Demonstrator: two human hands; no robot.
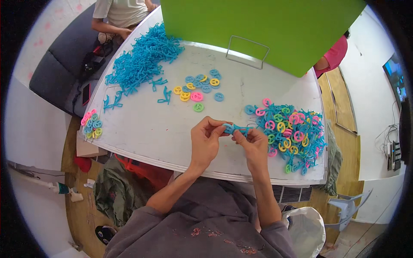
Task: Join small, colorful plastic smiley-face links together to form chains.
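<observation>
My left hand (204,144) pinches a small round blue disc (228,128) between thumb and fingertips above the table's near part. Close beside it, my right hand (255,150) grips a blue forked plastic piece (242,130) that meets the disc; whether the two are joined I cannot tell. Just right of my right hand lies a heap of blue forked pieces with coloured discs (292,135). Beyond my hands, loose blue and yellow discs (206,89), a pink disc (196,96) and a green disc (198,107) lie scattered.
A large pile of blue forked pieces (144,60) covers the white table's (159,137) far left. Coloured discs (92,124) cluster at its left edge. A green panel (258,30) with a wire frame (248,52) stands at the back. Two people sit beyond; a white bag (307,232) is low right.
</observation>
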